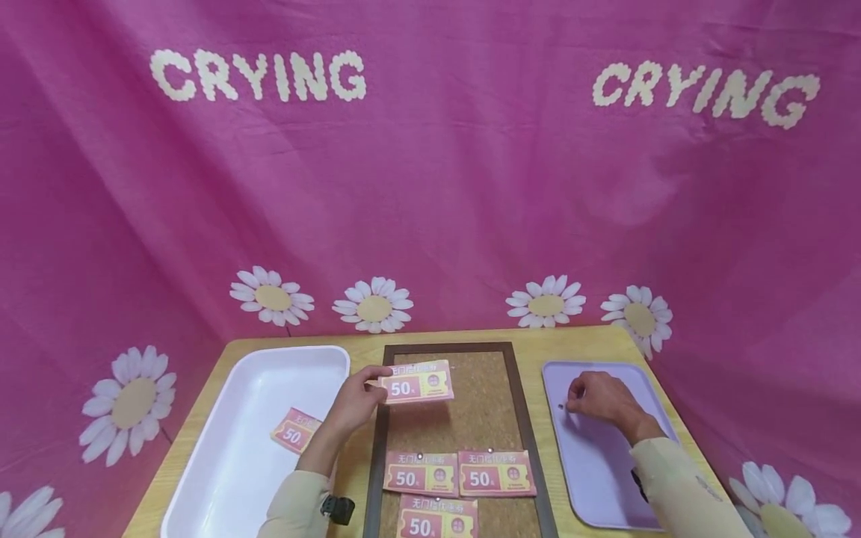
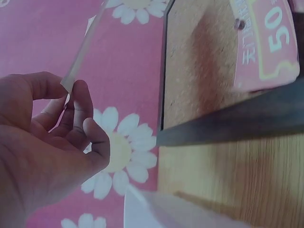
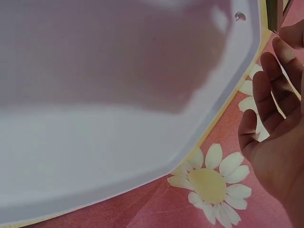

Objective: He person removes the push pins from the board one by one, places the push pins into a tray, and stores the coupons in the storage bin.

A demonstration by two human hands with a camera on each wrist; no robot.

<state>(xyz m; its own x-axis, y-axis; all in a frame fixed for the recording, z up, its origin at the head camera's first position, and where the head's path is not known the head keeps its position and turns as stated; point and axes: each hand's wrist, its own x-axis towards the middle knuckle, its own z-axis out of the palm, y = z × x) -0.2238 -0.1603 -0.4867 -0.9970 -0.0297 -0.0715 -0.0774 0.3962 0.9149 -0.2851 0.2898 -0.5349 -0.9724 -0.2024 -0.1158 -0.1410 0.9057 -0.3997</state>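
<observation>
My left hand [image 1: 355, 403] pinches a pink-and-yellow coupon [image 1: 420, 382] by its left edge, above the upper part of the framed cork board [image 1: 480, 418]. In the left wrist view this coupon [image 2: 85, 47] is seen edge-on between thumb and fingers. Over the purple tray [image 1: 605, 478], my right hand [image 1: 599, 394] has thumb and forefinger together, with a tiny pin point [image 3: 276, 32] showing at their tips. One small push pin [image 3: 240, 16] lies on the tray near that hand. Lower on the board, coupons [image 1: 421, 478] are fixed with pins at their top edges.
A white tray [image 1: 222, 463] at the left holds another coupon [image 1: 293, 432], partly hidden by the left forearm. Everything stands on a wooden table [image 1: 531, 342]. A pink curtain [image 1: 430, 187] with daisies hangs behind and on both sides.
</observation>
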